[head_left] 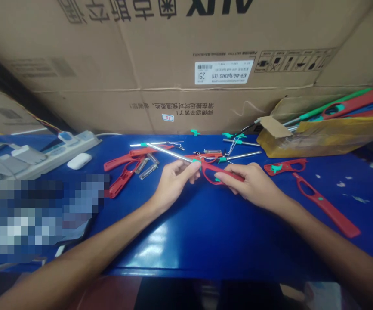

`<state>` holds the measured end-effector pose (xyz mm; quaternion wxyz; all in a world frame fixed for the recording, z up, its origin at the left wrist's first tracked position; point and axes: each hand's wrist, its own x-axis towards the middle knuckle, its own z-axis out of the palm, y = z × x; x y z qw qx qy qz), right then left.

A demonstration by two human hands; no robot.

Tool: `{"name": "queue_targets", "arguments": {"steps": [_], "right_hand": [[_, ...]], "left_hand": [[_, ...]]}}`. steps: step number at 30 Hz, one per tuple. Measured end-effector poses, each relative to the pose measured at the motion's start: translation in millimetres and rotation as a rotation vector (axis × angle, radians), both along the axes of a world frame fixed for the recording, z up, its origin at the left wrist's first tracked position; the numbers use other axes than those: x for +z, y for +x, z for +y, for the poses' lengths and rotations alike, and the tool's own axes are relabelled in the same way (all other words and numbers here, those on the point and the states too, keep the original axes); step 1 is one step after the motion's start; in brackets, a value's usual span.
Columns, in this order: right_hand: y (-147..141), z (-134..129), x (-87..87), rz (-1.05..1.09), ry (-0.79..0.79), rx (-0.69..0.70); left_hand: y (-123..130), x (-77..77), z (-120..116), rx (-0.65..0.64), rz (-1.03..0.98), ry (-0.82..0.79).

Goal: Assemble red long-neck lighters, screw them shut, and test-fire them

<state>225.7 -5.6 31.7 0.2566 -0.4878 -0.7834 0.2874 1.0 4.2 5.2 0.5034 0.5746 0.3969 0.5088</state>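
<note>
A red lighter [210, 172] with a long silver tube [170, 153] is held level over the blue table. My left hand [176, 178] pinches it where the tube meets the red body, at a green collar. My right hand [251, 181] is closed on the red handle, its thumb beside a green trigger [217, 177]. Behind the hands lie more silver tubes, thin wires, green parts and a red piece [189, 157]. Left of my left hand are red casings [121, 183] and several clear fuel tanks [148, 171].
An open cardboard box [328, 137] of lighters stands at the right rear. Red casings [330, 206] lie on the right. At left are a power strip [57, 157] with plugs and a white earphone case [79, 161]. A large carton [109, 99] walls the back.
</note>
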Motion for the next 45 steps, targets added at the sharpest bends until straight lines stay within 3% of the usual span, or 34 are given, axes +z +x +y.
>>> {"name": "queue_targets", "arguments": {"steps": [7, 12, 16, 18, 22, 24, 28, 31, 36, 39, 42, 45], "right_hand": [[2.9, -0.7, 0.3, -0.090, 0.129, -0.010], [-8.3, -5.5, 2.6, -0.072, 0.123, -0.039], [-9.5, -5.0, -3.2, -0.154, 0.280, 0.008], [-4.3, -1.3, -6.6, -0.123, 0.325, 0.049], [11.0, 9.8, -8.4, -0.061, 0.164, 0.072], [16.2, 13.5, -7.7, -0.060, 0.108, 0.092], [16.4, 13.3, -8.4, -0.091, 0.364, 0.047], [12.3, 9.8, -13.8, -0.133, 0.547, 0.094], [1.6, 6.0, -28.2, -0.222, 0.656, 0.164], [-7.6, 7.7, -31.8, 0.000, 0.494, 0.122], [-12.8, 11.9, -31.1, 0.344, 0.046, 0.091], [-12.7, 15.7, -30.6, 0.597, -0.293, 0.105]], "left_hand": [[6.9, 0.3, -4.7, -0.038, -0.062, -0.004], [15.0, 1.9, -9.0, -0.034, -0.096, 0.005], [17.7, -3.1, -8.7, -0.140, -0.098, -0.014], [15.1, -5.1, -4.6, -0.113, -0.145, -0.043], [9.5, -6.2, 3.7, -0.003, -0.249, -0.048], [9.5, -6.2, 4.0, -0.022, -0.259, -0.046], [14.2, -7.3, -1.9, -0.147, -0.289, -0.088], [16.8, -8.1, -5.2, -0.187, -0.261, -0.110], [14.7, -3.5, -3.9, -0.269, -0.324, -0.177], [10.1, -0.5, -2.2, -0.207, -0.319, -0.141], [5.3, -0.1, -0.9, -0.104, -0.250, -0.036], [4.1, -0.1, 0.2, -0.114, -0.199, -0.008]]}}
